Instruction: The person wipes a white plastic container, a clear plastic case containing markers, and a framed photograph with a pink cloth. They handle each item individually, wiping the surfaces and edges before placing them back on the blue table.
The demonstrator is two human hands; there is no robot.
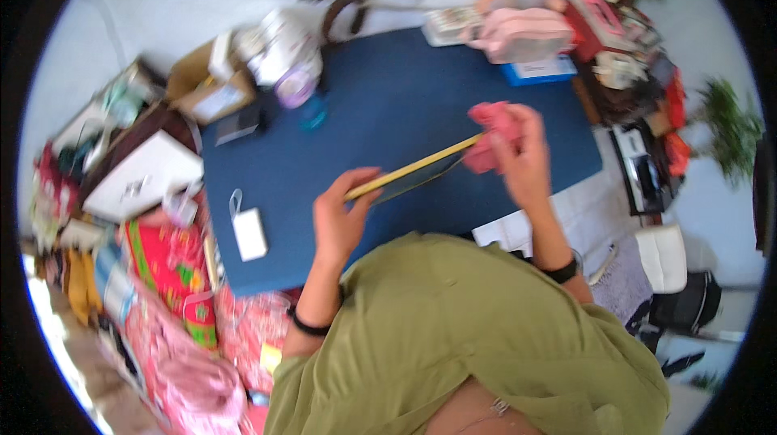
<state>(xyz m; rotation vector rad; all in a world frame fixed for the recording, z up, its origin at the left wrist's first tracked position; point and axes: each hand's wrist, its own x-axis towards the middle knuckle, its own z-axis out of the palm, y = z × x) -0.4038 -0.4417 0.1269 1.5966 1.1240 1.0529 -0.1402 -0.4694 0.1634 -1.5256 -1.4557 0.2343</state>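
My left hand grips the left end of a thin flat thing with a yellow edge, like a framed panel seen almost edge-on. It is held above the dark blue tabletop, tilted up toward the right. A crumpled pink cloth is bunched in my right hand, at the panel's right end. I cannot tell whether the fingers there also hold the panel. The panel's face is mostly hidden by the angle.
A white power bank with a loop lies on the table's left. Toward the back left stand a cardboard box, a dark flat case and a teal cup. A pink bag and a blue box sit back right.
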